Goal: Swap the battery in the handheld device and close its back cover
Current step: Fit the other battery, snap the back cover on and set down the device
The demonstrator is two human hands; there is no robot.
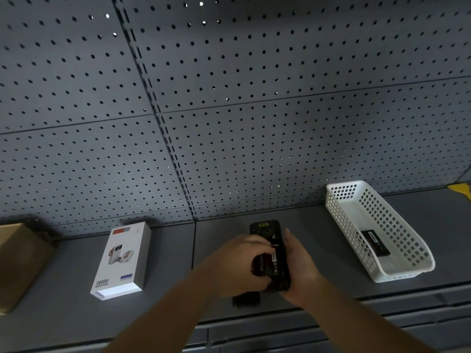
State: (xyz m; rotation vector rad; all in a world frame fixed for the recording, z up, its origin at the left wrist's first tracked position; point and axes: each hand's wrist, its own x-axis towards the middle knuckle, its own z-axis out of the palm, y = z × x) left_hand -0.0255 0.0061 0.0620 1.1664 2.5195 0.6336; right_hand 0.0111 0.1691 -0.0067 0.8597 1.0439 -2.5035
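Observation:
The black handheld device [267, 233] is held back-side up above the grey shelf, between both hands. My right hand [302, 268] wraps its right edge and lower end. My left hand [237, 263] curls over its left side, fingertips on the open back compartment, where labels and contacts show. Whether a battery sits inside I cannot tell. A flat black piece [246, 300], maybe the back cover, lies on the shelf just below my left hand. A black battery [376, 243] lies in the white basket [407, 272] to the right.
A white power-bank box [122, 261] lies on the shelf [173, 281] to the left, and a brown cardboard box [17, 261] stands at the far left. A grey pegboard wall [229, 110] rises behind. A yellow object [462, 189] shows at the right edge.

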